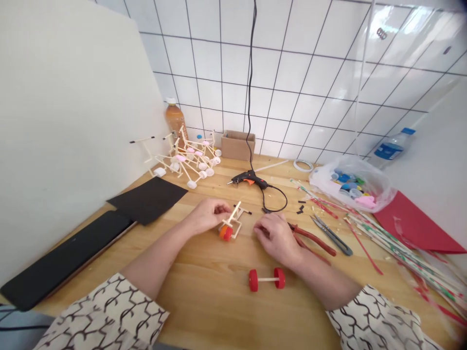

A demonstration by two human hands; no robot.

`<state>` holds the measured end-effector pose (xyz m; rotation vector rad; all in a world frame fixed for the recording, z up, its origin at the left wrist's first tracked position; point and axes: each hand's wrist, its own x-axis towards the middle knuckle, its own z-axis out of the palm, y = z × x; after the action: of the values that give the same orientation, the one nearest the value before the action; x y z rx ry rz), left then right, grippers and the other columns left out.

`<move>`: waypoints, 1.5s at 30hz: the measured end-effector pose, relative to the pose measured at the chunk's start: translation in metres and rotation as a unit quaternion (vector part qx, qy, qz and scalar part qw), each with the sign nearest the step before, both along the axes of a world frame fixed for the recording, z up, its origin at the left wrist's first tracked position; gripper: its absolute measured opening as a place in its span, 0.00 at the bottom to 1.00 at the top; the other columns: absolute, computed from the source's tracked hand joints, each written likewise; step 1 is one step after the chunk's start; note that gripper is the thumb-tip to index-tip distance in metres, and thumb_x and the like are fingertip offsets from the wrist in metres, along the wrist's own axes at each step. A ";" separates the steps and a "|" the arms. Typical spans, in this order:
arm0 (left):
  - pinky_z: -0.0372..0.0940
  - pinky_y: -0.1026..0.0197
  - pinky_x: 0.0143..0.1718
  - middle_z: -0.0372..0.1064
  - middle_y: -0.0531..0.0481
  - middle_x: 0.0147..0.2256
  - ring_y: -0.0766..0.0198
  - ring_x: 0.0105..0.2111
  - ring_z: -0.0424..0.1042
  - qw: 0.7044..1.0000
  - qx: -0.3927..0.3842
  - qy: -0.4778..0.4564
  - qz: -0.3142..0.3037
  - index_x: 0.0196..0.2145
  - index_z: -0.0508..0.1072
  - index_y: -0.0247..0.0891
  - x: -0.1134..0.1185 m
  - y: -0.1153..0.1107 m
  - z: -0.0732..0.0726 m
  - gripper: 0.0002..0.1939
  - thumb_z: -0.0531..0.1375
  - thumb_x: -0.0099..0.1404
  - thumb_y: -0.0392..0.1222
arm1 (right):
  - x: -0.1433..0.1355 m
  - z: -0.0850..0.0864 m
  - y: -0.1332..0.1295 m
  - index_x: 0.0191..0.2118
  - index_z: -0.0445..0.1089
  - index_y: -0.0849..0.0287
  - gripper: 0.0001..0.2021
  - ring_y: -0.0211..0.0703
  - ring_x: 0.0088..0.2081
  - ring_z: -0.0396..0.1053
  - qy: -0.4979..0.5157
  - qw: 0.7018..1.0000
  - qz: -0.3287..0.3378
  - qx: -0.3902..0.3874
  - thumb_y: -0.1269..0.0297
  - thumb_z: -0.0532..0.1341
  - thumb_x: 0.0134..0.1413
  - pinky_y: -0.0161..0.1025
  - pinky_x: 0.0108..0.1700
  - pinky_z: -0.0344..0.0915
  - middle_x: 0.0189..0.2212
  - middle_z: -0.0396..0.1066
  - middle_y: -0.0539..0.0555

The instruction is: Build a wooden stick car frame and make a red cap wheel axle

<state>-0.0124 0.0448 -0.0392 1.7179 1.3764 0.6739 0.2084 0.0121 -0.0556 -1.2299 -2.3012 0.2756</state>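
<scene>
My left hand (pixel 209 216) has its fingers curled at the left side of a small wooden stick frame (pixel 236 224), gripping it there. The frame has a slanted upright stick, an orange-red bottle cap (pixel 225 233) at its near end and a crossbar with black tips behind. To the right, my right hand (pixel 279 238) rests low over the table, fingers loosely bent, with a gap between thumb and forefinger and nothing visible in it. It partly covers the head of red-handled pliers (pixel 314 237). Nearer me lies a pair of red bottle-cap wheels (pixel 279 278) joined by a thin stick.
A black glue gun (pixel 251 179) lies behind the hands. Finished stick models (pixel 197 158) crowd the back left near a drink bottle (pixel 175 119) and cardboard box (pixel 238 145). Thread snips (pixel 332 236), wrapped sticks (pixel 397 240) and a bag of caps (pixel 350 182) occupy the right.
</scene>
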 end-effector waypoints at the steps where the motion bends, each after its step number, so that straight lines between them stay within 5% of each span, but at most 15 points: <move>1: 0.61 0.65 0.26 0.72 0.49 0.24 0.63 0.25 0.69 1.000 -0.016 0.000 -0.011 0.29 0.76 0.33 0.001 -0.001 0.000 0.13 0.61 0.51 0.47 | 0.000 0.000 0.000 0.26 0.67 0.58 0.06 0.42 0.33 0.66 0.000 1.000 0.001 -0.003 0.74 0.58 0.52 0.41 0.40 0.55 0.26 0.71 0.51; 18: 0.55 0.66 0.23 0.71 0.51 0.21 0.64 0.23 0.67 0.998 -0.052 0.043 0.005 0.23 0.75 0.34 0.000 0.003 -0.017 0.12 0.63 0.48 0.47 | -0.004 -0.005 -0.002 0.27 0.67 0.59 0.06 0.42 0.33 0.66 -0.010 1.000 0.026 -0.007 0.74 0.57 0.53 0.42 0.40 0.53 0.26 0.70 0.52; 31: 0.51 0.68 0.18 0.63 0.55 0.15 0.71 0.15 0.58 0.994 -0.094 -0.052 0.015 0.21 0.69 0.35 0.002 -0.002 -0.002 0.12 0.61 0.53 0.46 | -0.004 -0.005 -0.003 0.27 0.67 0.58 0.07 0.43 0.33 0.66 -0.008 1.000 0.026 -0.006 0.74 0.56 0.54 0.43 0.41 0.55 0.26 0.71 0.52; 45: 0.55 0.69 0.20 0.60 0.58 0.17 0.72 0.17 0.59 0.983 -0.062 -0.172 0.002 0.26 0.65 0.36 0.008 0.001 -0.012 0.09 0.58 0.57 0.44 | -0.004 -0.001 0.000 0.28 0.67 0.57 0.09 0.41 0.30 0.66 0.059 0.998 -0.005 -0.018 0.64 0.54 0.59 0.40 0.36 0.59 0.24 0.70 0.51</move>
<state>-0.0041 0.0453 -0.0507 1.4233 1.1538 0.8272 0.2046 0.0126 -0.0566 -1.2081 -2.1980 0.3766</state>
